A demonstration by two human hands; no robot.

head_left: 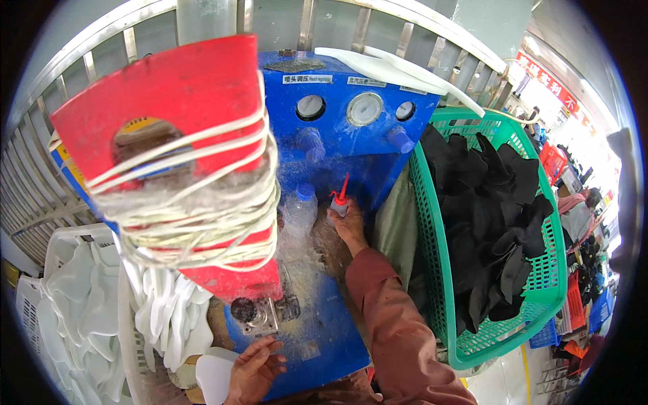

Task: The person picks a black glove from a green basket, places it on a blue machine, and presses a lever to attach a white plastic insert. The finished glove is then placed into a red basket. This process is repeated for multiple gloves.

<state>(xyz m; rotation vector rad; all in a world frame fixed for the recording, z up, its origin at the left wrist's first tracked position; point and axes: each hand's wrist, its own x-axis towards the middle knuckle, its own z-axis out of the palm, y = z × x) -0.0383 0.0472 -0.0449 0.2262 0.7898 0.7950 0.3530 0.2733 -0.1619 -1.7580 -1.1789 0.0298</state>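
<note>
Left hand point(255, 368) holds one white insole point(214, 374); right hand point(348, 224) grips one red-nozzled bottle point(339, 201).

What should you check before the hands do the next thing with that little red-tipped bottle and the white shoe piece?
1. Right hand grips the small red-tipped bottle: ok.
2. Bottle upright, tip up: ok.
3. Left hand holds the white insole piece: ok.
4. Clear plastic bottle close beside the right hand, easy to knock: not ok.
5. Blue machine top clean: not ok, dusty with scraps.
6. Whether the small bottle has liquid in it: cannot tell.
</note>
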